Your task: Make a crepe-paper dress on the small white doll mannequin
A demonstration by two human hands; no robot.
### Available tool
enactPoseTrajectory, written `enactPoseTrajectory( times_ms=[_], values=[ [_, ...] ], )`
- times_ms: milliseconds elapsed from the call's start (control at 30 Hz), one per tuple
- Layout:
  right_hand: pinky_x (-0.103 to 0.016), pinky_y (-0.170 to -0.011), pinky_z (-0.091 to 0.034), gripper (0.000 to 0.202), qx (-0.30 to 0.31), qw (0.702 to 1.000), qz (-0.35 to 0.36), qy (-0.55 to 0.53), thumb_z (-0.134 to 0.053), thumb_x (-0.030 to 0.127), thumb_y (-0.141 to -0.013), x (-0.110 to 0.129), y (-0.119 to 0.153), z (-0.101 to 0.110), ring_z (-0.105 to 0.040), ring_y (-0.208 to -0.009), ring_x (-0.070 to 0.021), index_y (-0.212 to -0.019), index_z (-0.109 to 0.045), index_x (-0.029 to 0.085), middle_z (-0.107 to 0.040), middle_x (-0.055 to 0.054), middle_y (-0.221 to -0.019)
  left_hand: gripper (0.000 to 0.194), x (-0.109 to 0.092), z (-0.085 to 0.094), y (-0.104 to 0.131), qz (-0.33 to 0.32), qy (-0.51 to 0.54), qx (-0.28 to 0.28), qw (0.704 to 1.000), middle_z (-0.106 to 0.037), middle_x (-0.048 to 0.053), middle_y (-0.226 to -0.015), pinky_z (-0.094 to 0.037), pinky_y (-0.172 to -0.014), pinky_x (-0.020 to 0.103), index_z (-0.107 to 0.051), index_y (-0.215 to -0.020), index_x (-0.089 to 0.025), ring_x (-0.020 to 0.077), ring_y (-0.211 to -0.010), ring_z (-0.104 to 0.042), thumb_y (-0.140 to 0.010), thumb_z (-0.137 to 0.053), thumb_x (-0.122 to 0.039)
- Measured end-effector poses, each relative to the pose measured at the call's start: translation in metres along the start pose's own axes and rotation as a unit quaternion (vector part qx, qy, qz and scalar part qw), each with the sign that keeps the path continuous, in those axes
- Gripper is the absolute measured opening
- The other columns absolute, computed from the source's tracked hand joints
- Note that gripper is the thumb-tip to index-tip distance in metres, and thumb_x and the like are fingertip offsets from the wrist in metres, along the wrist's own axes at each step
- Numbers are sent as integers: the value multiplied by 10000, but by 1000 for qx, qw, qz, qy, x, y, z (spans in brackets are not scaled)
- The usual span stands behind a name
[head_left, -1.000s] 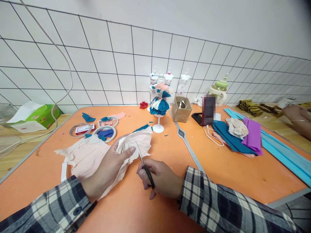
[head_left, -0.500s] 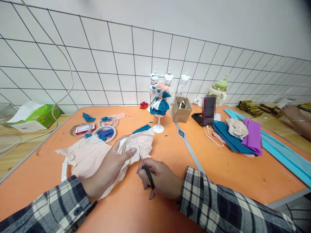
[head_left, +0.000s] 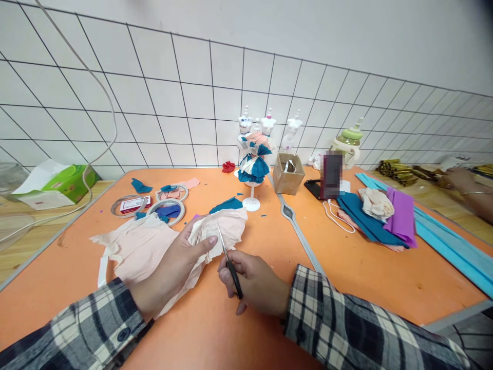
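Note:
Pinched in my left hand (head_left: 183, 264) is a crumpled sheet of pale pink crepe paper (head_left: 142, 246), which spreads over the table to the left. Its upper flap stands out past my thumb to the right. My right hand (head_left: 254, 282) is closed around the black handles of a pair of scissors (head_left: 233, 277). The blades point up and left and lie against the paper near my left thumb; I cannot tell how far apart they are. Beyond the paper stands a small white mannequin stand (head_left: 251, 204) dressed in blue, white and pink paper.
Tape rolls (head_left: 181, 216) and blue scraps (head_left: 141, 186) lie at the left. Behind the dressed stand are more white mannequins (head_left: 294, 126) and a cardboard box (head_left: 288, 174). A phone (head_left: 331, 174) and folded coloured paper (head_left: 372, 221) are at the right. Another person's hand (head_left: 464, 181) shows far right.
The paper's upper flap has shifted slightly right and down. My right hand and the scissors have barely moved; both hands keep their hold.

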State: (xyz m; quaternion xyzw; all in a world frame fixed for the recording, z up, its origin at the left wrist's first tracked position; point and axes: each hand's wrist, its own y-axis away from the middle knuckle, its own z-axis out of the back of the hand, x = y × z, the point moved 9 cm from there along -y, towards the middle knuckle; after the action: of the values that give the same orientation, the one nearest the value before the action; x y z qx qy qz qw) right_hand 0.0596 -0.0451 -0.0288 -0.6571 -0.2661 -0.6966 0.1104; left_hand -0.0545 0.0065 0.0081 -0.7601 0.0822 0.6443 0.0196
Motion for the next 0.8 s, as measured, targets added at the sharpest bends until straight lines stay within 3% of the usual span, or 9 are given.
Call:
enactPoseTrajectory(
  times_ms=[267,467,633,700,800],
  values=[
    [-165,-380,-521,196,8,1000,5,5,-550,394,-875,1,0,-1,-546,-692,-134,-992,-533,237,-528,19,-732,726,3,1,0,3,4,5,1000,-689,95,-1224,-493,-934,425,-528,-1343,-227,341,-1142,-623,-698,-822,-387],
    [-171,-373,-516,230,4,1000,1,9,-566,423,-865,-1,0,0,-534,-645,-128,-968,-532,220,-505,21,-705,759,0,-4,2,2,20,23,1000,-687,83,-1220,-470,-956,403,-477,-1369,-247,321,-1153,-614,-704,-826,-355],
    [-188,-389,-526,247,0,1000,-8,2,-589,439,-851,-3,-1,-1,-530,-633,-122,-963,-526,228,-498,31,-708,644,-2,-6,5,-7,2,26,1000,-693,81,-1194,-484,-932,393,-514,-1316,-241,306,-1110,-636,-750,-787,-383],
    [-187,-397,-515,243,-7,1000,-12,20,-580,439,-862,-4,-1,2,-523,-616,-115,-978,-530,232,-500,33,-714,578,-5,-1,5,-26,-30,14,999,-680,83,-1222,-480,-942,400,-529,-1312,-246,313,-1148,-614,-798,-730,-419],
    [-154,-427,-437,209,-29,994,12,103,-594,413,-867,3,-1,9,-477,-568,-88,-956,-551,230,-485,46,-676,498,-25,18,3,-104,-150,-55,982,-637,72,-1301,-422,-1019,389,-578,-1278,-266,310,-1261,-531,-831,-680,-460]
  ],
)
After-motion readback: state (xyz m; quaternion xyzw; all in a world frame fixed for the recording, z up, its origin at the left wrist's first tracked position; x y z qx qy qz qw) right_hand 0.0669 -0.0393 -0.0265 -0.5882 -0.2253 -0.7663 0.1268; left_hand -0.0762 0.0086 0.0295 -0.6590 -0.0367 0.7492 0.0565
